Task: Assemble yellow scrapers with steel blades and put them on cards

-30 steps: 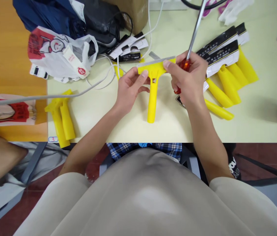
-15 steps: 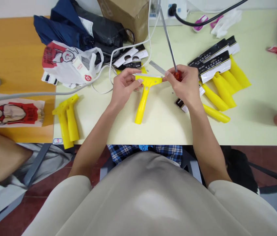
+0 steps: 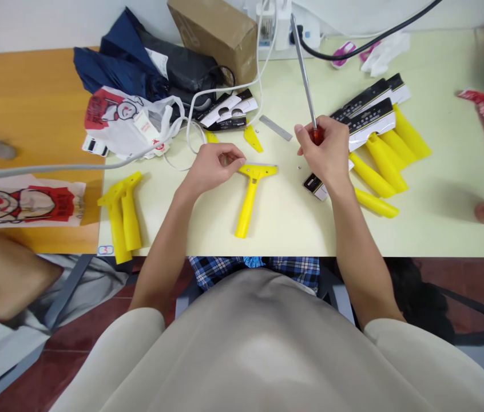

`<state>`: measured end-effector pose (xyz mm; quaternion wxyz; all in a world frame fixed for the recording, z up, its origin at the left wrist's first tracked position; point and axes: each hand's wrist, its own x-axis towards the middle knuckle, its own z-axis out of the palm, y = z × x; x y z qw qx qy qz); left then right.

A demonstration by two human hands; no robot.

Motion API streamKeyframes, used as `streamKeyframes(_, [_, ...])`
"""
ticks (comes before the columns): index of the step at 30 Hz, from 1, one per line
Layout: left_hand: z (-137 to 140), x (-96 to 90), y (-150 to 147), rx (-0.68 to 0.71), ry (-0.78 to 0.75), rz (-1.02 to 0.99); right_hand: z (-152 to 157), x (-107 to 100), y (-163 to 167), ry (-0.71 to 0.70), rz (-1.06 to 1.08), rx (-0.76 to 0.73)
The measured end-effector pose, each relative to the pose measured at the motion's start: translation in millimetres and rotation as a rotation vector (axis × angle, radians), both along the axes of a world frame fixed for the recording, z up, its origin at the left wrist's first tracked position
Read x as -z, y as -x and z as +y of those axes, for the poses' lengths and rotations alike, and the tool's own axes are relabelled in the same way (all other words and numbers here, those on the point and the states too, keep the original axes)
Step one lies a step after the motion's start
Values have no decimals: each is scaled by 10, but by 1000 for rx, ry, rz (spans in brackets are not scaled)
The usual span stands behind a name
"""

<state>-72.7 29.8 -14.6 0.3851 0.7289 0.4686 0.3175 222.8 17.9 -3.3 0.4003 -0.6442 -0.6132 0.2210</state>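
Observation:
My left hand (image 3: 214, 166) has thumb and fingertips closed at the left end of a yellow scraper's head (image 3: 261, 170). The scraper's handle points toward me over the table. My right hand (image 3: 325, 143) is wrapped round the red handle of a screwdriver (image 3: 306, 74), whose long metal shaft points up and away. Between the hands and farther back lies a flat metal blade (image 3: 275, 127). Left of it is a small yellow triangular piece (image 3: 253, 138). A tiny screw (image 3: 299, 167) lies left of my right wrist.
Yellow scraper handles (image 3: 381, 166) with black-and-white cards (image 3: 371, 123) lie at the right. Two yellow scrapers (image 3: 124, 214) overlap at the left table edge. Behind are a plastic bag (image 3: 117, 114), white cables (image 3: 220, 88), a cardboard box (image 3: 220, 34) and a power strip (image 3: 310, 37). People sit on both sides.
The scraper and my left hand have come nearer to me, uncovering the yellow triangular piece. My right hand, with the screwdriver, has drawn away from the scraper and the blade.

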Motion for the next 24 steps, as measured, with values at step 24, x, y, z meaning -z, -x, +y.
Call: streamKeyframes(24, [780,117,295,-147,-231,173,-398,-148,349,42,-361,-188])
